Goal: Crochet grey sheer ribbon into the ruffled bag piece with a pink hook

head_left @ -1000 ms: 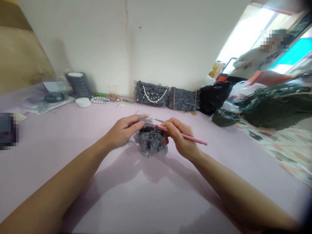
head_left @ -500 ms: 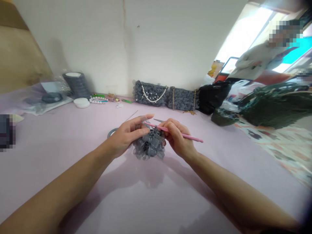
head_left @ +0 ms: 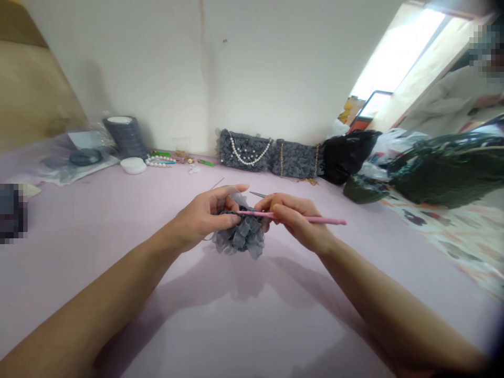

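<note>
A bunched piece of grey ribbon crochet (head_left: 240, 236) hangs above the pink tabletop, its ruffled loops facing me. My left hand (head_left: 208, 212) pinches its upper left edge between thumb and fingers, with the index finger stretched out above. In my right hand (head_left: 295, 215) is a pink crochet hook (head_left: 317, 220), gripped near its middle and lying almost level. The hook's tip reaches the top of the crochet, close to my left thumb. Behind my right fingers, a pointed metal tip (head_left: 256, 194) shows; the rest of that tool is hidden.
Two grey ruffled bags (head_left: 244, 152) lean on the wall, one with a pearl chain. A black plastic bag (head_left: 348, 155) and a dark green bag (head_left: 449, 173) lie right. Ribbon spools (head_left: 125, 137), a white disc (head_left: 133, 166) and beads (head_left: 161, 160) stand left. A person (head_left: 452, 100) is at far right.
The hook has turned flatter, and its handle end has shifted right with my right hand. My left hand stays near the crochet's edge. The person at the right has moved farther right in view.
</note>
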Motion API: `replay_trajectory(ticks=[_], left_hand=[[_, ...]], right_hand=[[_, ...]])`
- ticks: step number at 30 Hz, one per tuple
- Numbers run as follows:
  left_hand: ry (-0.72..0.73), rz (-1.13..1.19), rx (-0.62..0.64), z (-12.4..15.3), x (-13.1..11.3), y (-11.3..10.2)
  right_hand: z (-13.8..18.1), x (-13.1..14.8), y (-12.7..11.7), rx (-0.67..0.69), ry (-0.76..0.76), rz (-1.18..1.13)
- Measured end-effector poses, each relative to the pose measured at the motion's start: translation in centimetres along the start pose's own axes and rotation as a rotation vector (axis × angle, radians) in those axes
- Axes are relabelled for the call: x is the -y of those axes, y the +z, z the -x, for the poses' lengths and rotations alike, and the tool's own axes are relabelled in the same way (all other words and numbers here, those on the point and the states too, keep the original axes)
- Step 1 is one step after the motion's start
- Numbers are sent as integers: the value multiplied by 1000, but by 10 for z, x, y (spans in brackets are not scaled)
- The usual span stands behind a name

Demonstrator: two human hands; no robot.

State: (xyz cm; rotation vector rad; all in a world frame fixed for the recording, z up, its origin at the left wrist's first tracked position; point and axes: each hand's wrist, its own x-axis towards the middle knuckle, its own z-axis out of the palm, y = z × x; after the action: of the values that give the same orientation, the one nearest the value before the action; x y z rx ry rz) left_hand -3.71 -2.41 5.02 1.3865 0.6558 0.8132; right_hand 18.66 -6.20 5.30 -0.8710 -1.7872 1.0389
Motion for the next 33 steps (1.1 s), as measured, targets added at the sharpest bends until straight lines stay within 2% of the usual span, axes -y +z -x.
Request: replay_trajectory(ticks=[4, 11, 17, 20, 25, 29, 33], left_hand=[[19, -57, -15, 0, -1, 0], [74, -166, -59, 0, 0, 2], [154, -418, -213, 5, -2, 13], [241, -541, -282, 7, -1, 19], [415, -697, -316, 7, 4, 25], [429, -740, -341, 7, 6, 29], [465, -694, -310, 7, 10, 28]], right_hand=[[1, 13, -7, 65, -27, 260], [4, 21, -7, 66, -98, 487], [5, 28, 9, 3, -231, 614], [8, 30, 19, -30, -267, 688], [13, 22, 34, -109, -326, 823], [15, 10, 41, -155, -440, 964], [14, -5, 41, -234, -505, 1007]])
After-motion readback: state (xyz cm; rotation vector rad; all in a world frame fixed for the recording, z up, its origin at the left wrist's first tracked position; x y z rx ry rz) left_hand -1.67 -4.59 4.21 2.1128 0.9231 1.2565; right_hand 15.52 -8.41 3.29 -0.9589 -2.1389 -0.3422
